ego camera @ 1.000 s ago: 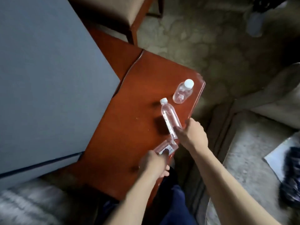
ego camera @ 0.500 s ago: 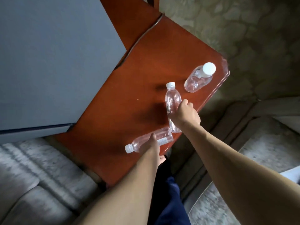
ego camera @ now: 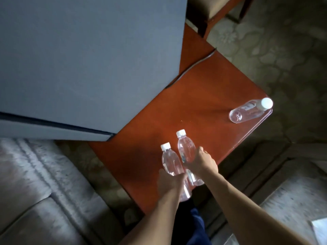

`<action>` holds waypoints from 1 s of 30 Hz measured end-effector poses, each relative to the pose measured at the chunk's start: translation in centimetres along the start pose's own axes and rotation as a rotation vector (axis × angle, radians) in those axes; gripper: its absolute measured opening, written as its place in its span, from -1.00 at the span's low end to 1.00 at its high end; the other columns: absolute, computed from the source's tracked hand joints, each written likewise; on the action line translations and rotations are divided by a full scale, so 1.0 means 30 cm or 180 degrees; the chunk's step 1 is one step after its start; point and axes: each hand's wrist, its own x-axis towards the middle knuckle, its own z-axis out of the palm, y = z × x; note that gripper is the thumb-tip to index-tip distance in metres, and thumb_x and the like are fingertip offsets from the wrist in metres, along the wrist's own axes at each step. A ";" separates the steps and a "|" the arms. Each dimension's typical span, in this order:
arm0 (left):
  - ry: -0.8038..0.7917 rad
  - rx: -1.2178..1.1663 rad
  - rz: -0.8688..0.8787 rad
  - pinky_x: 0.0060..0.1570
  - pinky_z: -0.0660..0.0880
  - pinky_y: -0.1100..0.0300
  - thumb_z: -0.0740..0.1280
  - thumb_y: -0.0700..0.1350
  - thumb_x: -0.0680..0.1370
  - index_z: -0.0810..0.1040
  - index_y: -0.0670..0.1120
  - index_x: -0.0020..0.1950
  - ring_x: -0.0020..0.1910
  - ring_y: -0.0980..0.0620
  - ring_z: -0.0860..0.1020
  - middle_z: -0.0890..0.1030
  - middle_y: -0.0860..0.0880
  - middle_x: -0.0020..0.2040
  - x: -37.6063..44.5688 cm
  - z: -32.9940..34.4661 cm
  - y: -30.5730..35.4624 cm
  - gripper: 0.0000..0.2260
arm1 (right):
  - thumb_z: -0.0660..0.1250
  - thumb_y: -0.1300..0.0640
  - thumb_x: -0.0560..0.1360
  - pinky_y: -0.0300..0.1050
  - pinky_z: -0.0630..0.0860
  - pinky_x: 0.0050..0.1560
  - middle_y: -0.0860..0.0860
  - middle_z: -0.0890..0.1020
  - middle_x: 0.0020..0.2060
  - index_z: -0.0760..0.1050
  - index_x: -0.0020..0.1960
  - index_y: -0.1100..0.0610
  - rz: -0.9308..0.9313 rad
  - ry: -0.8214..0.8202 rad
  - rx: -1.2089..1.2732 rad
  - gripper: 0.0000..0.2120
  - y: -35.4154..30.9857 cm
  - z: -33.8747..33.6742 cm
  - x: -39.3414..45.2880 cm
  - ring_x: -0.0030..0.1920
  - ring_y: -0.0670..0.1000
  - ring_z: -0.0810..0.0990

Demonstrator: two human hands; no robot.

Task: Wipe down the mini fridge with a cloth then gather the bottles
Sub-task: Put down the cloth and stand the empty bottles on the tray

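The mini fridge [ego camera: 85, 64] filled the counter's [ego camera: 203, 96] left side, leaving a bare red-brown strip out to the right edge. A third bottle [ego camera: 247, 111] stood at the far right corner, its base just inside the rim. Near the front edge, the left hand [ego camera: 170, 183] gripped one bottle [ego camera: 170, 162] and the right hand [ego camera: 200, 160] gripped another bottle [ego camera: 186, 149] just beside it, caps pointing away, both forearms reaching in from below.

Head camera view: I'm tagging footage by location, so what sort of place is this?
Probably a hotel room or furnished living room: a grey mini fridge on a reddish wooden table, patterned carpet, an upholstered chair, and small water bottles.
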 end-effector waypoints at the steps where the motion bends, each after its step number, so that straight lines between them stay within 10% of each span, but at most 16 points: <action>1: -0.0008 0.0006 0.0057 0.04 0.55 0.13 0.54 0.08 0.26 0.45 -0.11 0.22 0.07 -0.09 0.62 0.62 -0.09 0.14 -0.011 -0.045 -0.023 -0.38 | 0.41 -0.05 0.44 -0.06 0.52 0.01 0.10 0.51 0.18 0.25 0.34 0.14 -0.0008 0.0002 -0.0027 -0.40 -0.024 0.017 -0.048 0.11 0.13 0.58; 12: 0.0045 -0.0957 0.1504 0.34 0.37 -0.01 0.54 0.22 0.27 0.16 0.01 0.54 0.39 -0.08 0.40 0.35 -0.04 0.47 -0.082 -0.811 -0.250 -0.04 | 0.43 -0.12 0.42 -0.15 0.42 -0.15 0.03 0.50 0.11 0.35 0.26 0.06 -0.1019 0.1217 0.0243 -0.48 -0.413 0.119 -0.661 -0.08 -0.02 0.48; 17: 0.0268 -0.1177 0.2081 -0.01 0.35 0.24 0.52 0.27 0.27 0.32 -0.03 0.45 0.14 0.09 0.50 0.52 0.06 0.25 -0.183 -1.113 -0.383 -0.15 | 0.45 -0.14 0.38 -0.08 0.51 -0.03 -0.11 0.47 -0.06 0.38 0.20 0.01 -0.1613 0.1202 0.0236 -0.52 -0.641 0.233 -0.905 -0.02 -0.03 0.51; 30: 0.1312 -0.1735 0.2178 0.03 0.47 0.22 0.50 0.22 0.33 0.43 -0.04 0.34 0.12 0.02 0.54 0.56 0.09 0.20 -0.189 -1.566 -0.370 -0.32 | 0.48 -0.21 0.33 -0.08 0.61 -0.13 -0.11 0.57 -0.04 0.43 0.07 -0.02 -0.2262 0.0833 0.0408 -0.55 -1.103 0.314 -1.128 -0.13 -0.09 0.60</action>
